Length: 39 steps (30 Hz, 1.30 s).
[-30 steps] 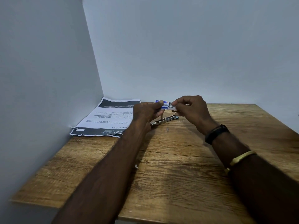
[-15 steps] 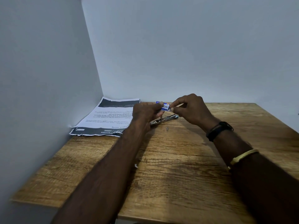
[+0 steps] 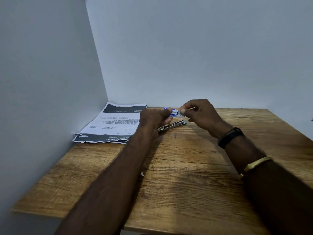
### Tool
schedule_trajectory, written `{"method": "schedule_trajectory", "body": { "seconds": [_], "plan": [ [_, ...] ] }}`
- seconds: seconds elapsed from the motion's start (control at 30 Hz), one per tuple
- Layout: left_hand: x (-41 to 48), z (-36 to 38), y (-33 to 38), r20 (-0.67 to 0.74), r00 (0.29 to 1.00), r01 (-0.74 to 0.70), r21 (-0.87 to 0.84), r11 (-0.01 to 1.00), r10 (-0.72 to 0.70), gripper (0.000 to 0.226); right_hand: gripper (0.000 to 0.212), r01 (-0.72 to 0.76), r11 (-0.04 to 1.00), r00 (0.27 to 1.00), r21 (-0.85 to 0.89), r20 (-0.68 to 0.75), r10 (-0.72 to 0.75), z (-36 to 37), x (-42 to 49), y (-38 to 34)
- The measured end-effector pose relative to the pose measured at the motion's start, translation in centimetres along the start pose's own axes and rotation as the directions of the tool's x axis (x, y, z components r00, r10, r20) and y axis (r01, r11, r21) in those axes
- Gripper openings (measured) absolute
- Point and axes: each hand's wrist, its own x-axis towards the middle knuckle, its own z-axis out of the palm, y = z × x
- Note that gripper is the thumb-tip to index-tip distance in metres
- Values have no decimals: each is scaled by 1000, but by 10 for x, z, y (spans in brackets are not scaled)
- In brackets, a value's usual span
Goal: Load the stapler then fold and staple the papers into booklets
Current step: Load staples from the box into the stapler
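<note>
Right hand (image 3: 201, 114) higher at staple box (image 3: 173, 113), stapler (image 3: 174, 125) beneath

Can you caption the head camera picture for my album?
Left hand and right hand hold a small blue-and-white staple box above a silver metal stapler.

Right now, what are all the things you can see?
Table: one, brown wood, fills the lower view.
Papers: one stack, white with dark bands, table's back left corner.
Stapler: one, silver, on the table below the hands.
Small box: one, blue and white, held between both hands.
Tiny metal bit: one, grey, on the table near the stapler.
Wristband: one, black, right wrist.
Bangle: one, pale yellow, right forearm.
Left hand: one, grips the small box.
Right hand: one, pinches the box's end.
</note>
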Motion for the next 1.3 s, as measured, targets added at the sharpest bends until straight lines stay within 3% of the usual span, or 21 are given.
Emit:
{"method": "schedule_trajectory", "body": {
  "seconds": [0.33,0.53,0.6,0.7,0.8,0.93,1.03,1.2,1.3],
  "plan": [
    [-3,1,1,13,1000,18,13,1000,-18,17,12,-74,993,997,93,9,73,2,2,5],
    [2,-3,3,-21,1000,18,-21,1000,-18,23,9,-63,971,984,232,-150,100,-8,5,8],
    [3,-4,3,-32,999,16,-30,999,-17,32,7,-79,978,986,191,-127,104,-12,4,11],
    [1,-4,3,-32,999,11,-38,999,-12,35,3,-111,990,993,84,58,107,-14,-3,14],
    [-1,-2,3,-30,1000,-7,-39,999,6,34,12,-40,992,972,-123,225,67,-10,-9,16],
    [0,-3,2,-33,999,-14,-40,999,13,35,12,-2,964,940,-267,329,93,-6,-9,16],
    [-1,-2,2,-29,999,-15,-40,999,14,32,13,70,935,928,-347,366,66,-6,-6,17],
    [-2,-2,3,-31,1000,-4,-13,1000,4,15,12,70,932,926,-356,370,72,-8,-7,18],
    [-2,-2,3,-34,999,0,-13,1000,0,17,12,63,953,972,-297,233,8,-11,-5,16]
  ]
}}
